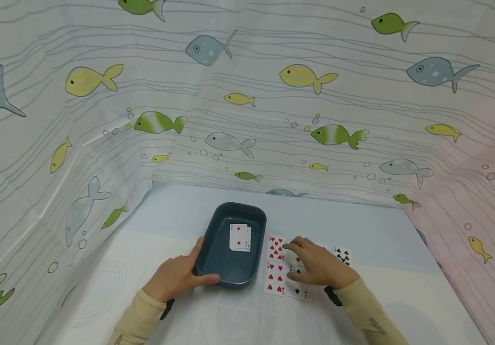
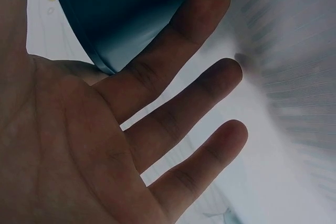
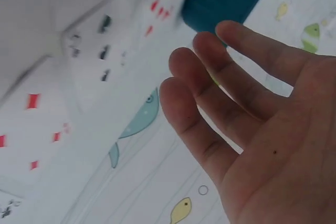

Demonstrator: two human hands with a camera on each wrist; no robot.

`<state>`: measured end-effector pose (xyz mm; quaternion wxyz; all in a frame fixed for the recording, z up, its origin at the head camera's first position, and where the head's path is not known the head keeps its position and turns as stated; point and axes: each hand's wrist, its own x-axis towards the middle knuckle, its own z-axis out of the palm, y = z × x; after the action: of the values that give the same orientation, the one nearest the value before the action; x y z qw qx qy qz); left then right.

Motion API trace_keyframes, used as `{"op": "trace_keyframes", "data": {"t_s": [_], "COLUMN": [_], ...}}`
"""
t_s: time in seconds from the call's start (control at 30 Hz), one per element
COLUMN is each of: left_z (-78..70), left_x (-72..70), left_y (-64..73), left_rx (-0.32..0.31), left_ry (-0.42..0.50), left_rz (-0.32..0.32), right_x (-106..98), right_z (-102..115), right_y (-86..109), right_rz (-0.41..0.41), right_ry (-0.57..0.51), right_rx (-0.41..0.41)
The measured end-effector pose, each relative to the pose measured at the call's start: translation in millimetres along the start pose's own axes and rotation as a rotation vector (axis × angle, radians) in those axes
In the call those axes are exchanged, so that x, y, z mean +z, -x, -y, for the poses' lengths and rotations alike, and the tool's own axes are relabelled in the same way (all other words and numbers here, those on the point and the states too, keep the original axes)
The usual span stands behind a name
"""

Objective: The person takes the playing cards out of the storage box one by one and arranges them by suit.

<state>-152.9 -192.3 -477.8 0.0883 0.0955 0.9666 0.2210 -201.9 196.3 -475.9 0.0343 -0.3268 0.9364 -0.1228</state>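
Note:
A dark blue rectangular tray point(image 1: 231, 281) stands on the table, with a small pile of playing cards point(image 1: 240, 238) in it; a two of diamonds is on top. My left hand point(image 1: 174, 278) rests against its left side, thumb along the near end and fingers extended. To the right of the tray lie face-up cards in rows: a six of hearts point(image 1: 275, 278), another heart card point(image 1: 275, 248) above it and a two of spades point(image 1: 297, 290). Over these cards is my right hand point(image 1: 318, 263), fingers spread and slightly bent, with nothing seen in it. It partly hides several cards.
At the right end of the card rows lies a club card point(image 1: 342, 255). The pale tabletop point(image 1: 187, 206) is bordered at the back and sides by a fish-patterned sheet point(image 1: 273, 143).

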Motion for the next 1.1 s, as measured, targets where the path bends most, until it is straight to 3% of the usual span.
{"op": "trace_keyframes", "data": {"t_s": [0.2,0.37,1.1], "left_z": [-1.1,-2.3,-0.5], "left_x": [-0.4,-1.2,-1.2], "left_y": [0.5,1.2,-1.3], "left_rx": [0.000,-0.001,-0.004], "left_ry": [0.006,0.009,-0.003], "left_rz": [0.005,0.009,0.011], "right_x": [-19,-22,-23], "right_z": [8,15,31], "right_y": [-29.0,-50.9,-116.0], "right_rz": [-0.073,-0.101,-0.004], "right_ry": [-0.024,-0.012,-0.033], "right_rx": [-0.049,-0.097,-0.085]}}
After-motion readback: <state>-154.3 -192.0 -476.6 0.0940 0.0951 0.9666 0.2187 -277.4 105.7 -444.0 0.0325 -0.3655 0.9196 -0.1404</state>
